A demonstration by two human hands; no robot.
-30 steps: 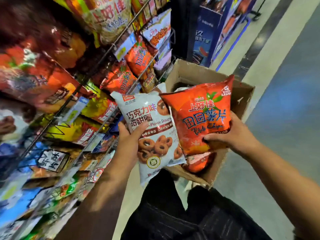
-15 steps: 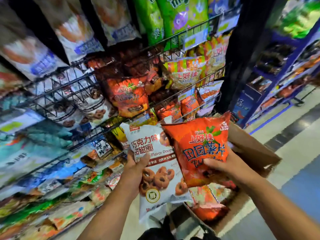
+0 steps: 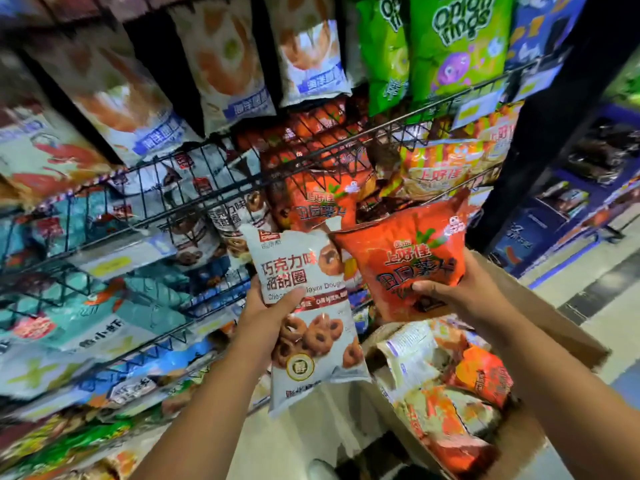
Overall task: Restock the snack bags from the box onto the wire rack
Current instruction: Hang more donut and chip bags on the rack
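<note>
My left hand grips a white bag of chocolate doughnut snacks by its left edge, thumb across the front. My right hand holds an orange potato chip bag from the lower right, fingers on its front. Both bags are raised in front of the black wire rack, close to its middle shelf. There, matching white doughnut bags and orange chip bags stand. The cardboard box sits low at the right, under my right forearm, with several snack bags inside.
The rack's upper shelf holds green onion-ring bags and white-and-blue bags. Teal and blue bags fill the lower left shelves. A black post ends the rack; a blue shelf unit and floor aisle lie at the right.
My view has swung up from the box to the rack. Both hands have lifted their bags higher and nearer the middle shelf, and the box has dropped to the lower right.
</note>
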